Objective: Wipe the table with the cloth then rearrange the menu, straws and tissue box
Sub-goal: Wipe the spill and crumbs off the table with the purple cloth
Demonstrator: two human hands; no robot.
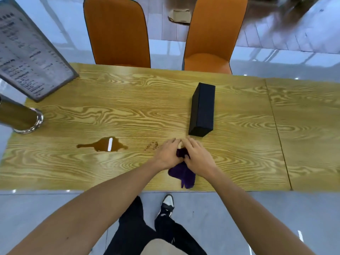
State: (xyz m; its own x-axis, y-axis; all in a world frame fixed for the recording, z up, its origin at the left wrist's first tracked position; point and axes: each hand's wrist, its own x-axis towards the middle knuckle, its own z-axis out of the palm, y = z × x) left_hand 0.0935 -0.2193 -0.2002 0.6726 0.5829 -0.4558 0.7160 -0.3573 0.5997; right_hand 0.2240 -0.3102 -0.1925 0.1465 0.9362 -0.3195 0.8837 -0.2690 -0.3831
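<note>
Purple cloth [182, 173] at the table's [239, 162] near edge, bunched between both hands — left hand [168, 153] and right hand [197, 155] each closed on it. We judge a flat pad should sweep the brown spill [104, 145] and crumbs [151, 145] best. The black tissue box [202, 109] and metal canister [20, 116] hide their contents; menu [27, 50] stands far left.

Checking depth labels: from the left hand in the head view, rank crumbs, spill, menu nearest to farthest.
From the left hand:
1. Crumbs, just to its left.
2. Spill, farther left.
3. Menu, far-left corner.
</note>
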